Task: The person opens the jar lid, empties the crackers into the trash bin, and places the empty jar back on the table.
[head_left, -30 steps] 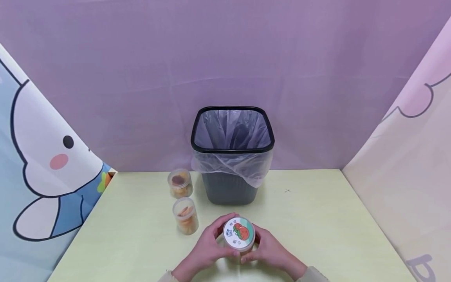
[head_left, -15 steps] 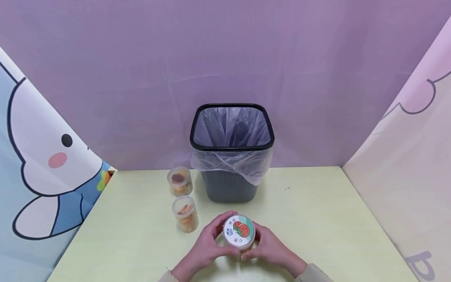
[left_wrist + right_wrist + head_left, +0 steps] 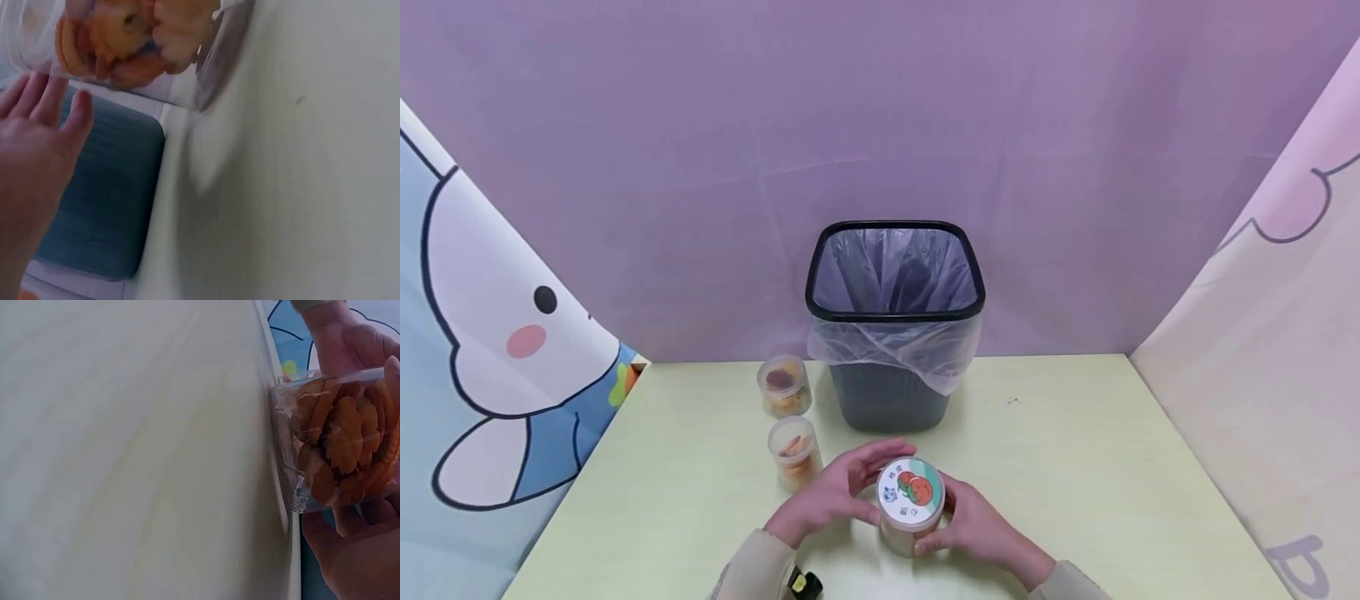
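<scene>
Step in hand: we judge this to be the handling of the jar, with its weight and balance entrusted to the right hand. The right hand grips the jar, thumb on the near side and fingers curled round the far side. The left hand is not clasped: its fingers extend loosely along the far side. We cannot tell whether its thumb or fingertips touch the wall.

Next move: we judge that it calls for a firm right grip and a level jar. The left hand must either take proper hold or stand clear; we cannot settle which.

Position: with 12 o'clock pointing away from the person, the jar lies at 3 o'clock from the left hand, just beside it, and between 9 and 10 o'clock from the right palm. It stands upright, its lid on and its label facing up. Through the wall we see biscuits. We cannot confirm that the base touches the table.

Surroundings: from the jar, we find the bin near 12 o'clock, the tall jar near 10 o'clock, and the short jar beyond it, nearer 11.
</scene>
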